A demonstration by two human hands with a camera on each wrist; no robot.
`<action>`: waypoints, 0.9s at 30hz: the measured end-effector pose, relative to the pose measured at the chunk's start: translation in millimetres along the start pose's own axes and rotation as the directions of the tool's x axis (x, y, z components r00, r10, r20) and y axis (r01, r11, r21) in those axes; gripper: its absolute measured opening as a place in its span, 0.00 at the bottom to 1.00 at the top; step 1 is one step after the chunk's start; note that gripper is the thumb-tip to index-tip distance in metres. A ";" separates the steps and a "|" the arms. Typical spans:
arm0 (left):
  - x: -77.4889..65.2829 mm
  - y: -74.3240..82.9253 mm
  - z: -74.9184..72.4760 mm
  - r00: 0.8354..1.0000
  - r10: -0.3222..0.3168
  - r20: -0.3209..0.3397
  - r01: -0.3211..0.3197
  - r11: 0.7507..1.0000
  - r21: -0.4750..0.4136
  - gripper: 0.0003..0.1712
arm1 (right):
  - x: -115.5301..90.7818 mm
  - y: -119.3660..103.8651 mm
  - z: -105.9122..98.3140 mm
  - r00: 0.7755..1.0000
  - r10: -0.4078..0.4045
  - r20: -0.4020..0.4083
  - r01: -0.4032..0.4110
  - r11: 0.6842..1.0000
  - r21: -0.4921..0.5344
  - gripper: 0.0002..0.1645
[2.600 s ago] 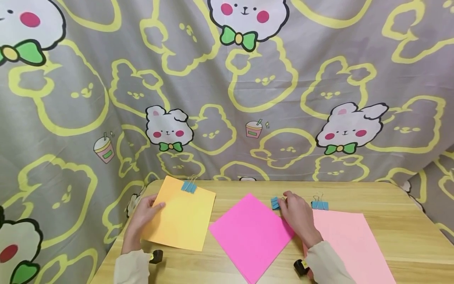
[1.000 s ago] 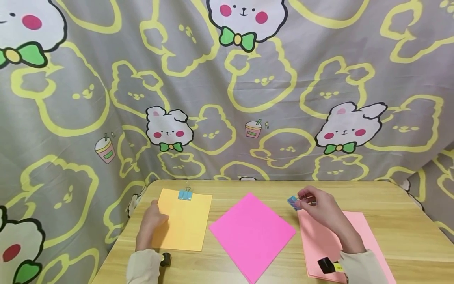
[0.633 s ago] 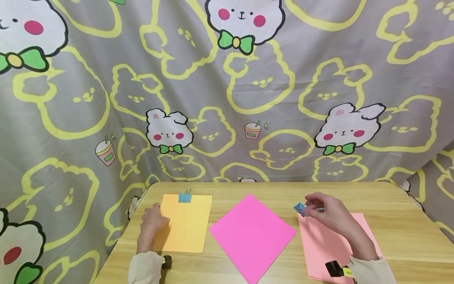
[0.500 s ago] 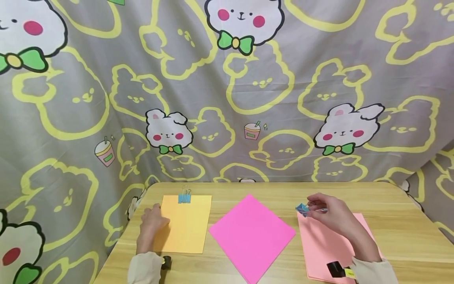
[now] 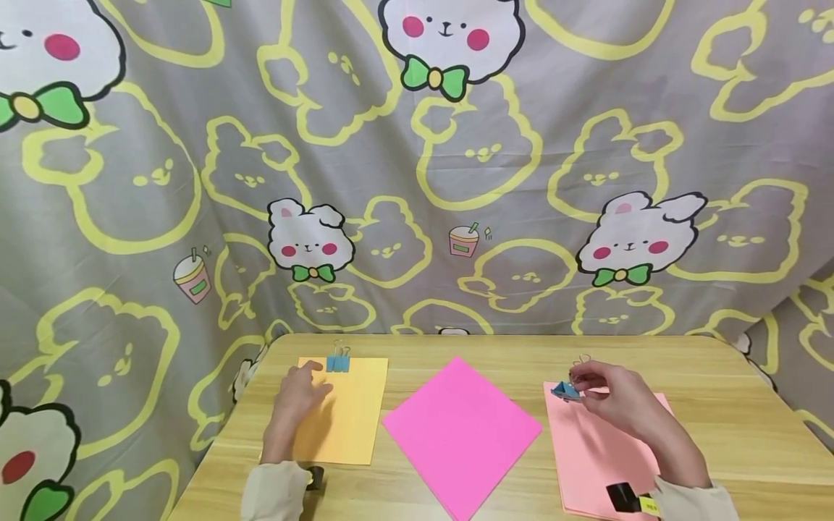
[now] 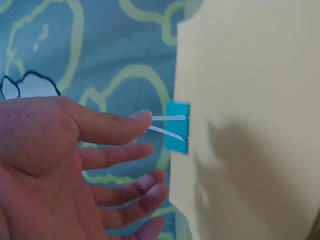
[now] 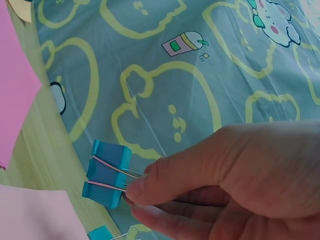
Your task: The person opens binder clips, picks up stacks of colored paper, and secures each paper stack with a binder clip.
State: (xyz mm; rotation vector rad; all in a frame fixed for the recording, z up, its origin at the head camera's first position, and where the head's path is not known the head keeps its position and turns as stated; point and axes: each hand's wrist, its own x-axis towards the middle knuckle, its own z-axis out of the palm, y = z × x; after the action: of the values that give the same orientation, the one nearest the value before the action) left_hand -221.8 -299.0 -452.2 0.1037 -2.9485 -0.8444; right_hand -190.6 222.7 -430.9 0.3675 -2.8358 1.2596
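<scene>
My right hand (image 5: 619,394) pinches a blue binder clip (image 7: 107,172) by its wire handles between thumb and fingers. This clip hangs over the top left part of a light pink paper stack (image 5: 573,463). A second blue binder clip (image 7: 101,232) sits at that stack's top edge, mostly hidden behind the hand in the head view. My left hand (image 5: 298,398) hovers over the left side of a yellow paper stack (image 5: 355,427), fingers loosely spread. Its fingertips are close to the blue binder clip (image 5: 338,363) fastened on the yellow stack's top edge, handles up.
Between the two stacks lies a bright magenta paper stack (image 5: 461,441), turned so one corner points to the back. All rest on a wooden table (image 5: 482,354). A grey patterned curtain (image 5: 404,289) hangs right behind the table's back edge.
My right hand has carried its clip rightward from beside the magenta stack to over the light pink one. My left hand has let go of the tilted yellow stack, now flat, and moved toward its clip.
</scene>
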 end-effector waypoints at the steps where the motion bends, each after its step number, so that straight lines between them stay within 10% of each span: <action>1: -0.5 4.3 0.8 1.000 0.026 0.003 -0.026 0.999 -0.018 0.24 | -0.4 0.4 0.0 1.000 0.000 -0.001 0.000 1.000 0.003 0.22; 16: -7.9 48.0 30.2 0.981 0.179 0.069 -0.158 0.958 -0.238 0.22 | -0.5 2.8 -4.3 0.999 0.010 -0.042 -0.012 0.999 -0.038 0.23; 27: -19.1 79.3 53.2 0.913 0.322 0.251 -0.239 0.920 -0.312 0.28 | -1.5 6.3 -4.1 0.998 -0.014 -0.062 0.011 0.998 -0.057 0.21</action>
State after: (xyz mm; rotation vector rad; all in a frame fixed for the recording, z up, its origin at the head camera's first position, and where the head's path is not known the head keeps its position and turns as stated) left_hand -211.0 -202.3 -456.2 -0.5010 -2.9558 -1.3087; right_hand -190.8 230.1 -432.8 0.3374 -2.8058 1.1643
